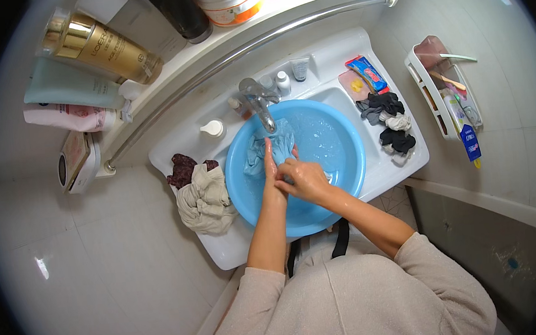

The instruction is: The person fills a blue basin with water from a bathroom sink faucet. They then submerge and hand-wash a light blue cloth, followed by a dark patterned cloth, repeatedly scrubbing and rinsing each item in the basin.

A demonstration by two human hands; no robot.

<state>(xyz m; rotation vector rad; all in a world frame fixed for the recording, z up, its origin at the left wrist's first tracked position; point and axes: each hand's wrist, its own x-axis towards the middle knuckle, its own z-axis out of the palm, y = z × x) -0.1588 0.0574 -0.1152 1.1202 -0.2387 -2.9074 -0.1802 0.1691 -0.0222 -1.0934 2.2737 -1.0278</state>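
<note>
A light blue wet cloth (284, 146) is bunched in a round blue basin (357, 160), just below the faucet (259, 100). My left hand (272, 167) is at the cloth, seen nearly edge-on. Its thumb points straight up, with cloth on both sides and between it and a fingertip farther right. My right hand (308, 180) is closed, its curled fingers pressed against the base of my left hand. What those fingers hold, if anything, is hidden. Water fills the lower part of the basin.
Beige cloth (204, 201) and dark maroon cloth (183, 169) lie left on the white sink counter (221, 250). Dark and pale small garments (390, 120) and a blue-red packet (367, 73) are at right. A metal rail (234, 53) runs under the bottle shelf; a wall rack (429, 92) hangs right.
</note>
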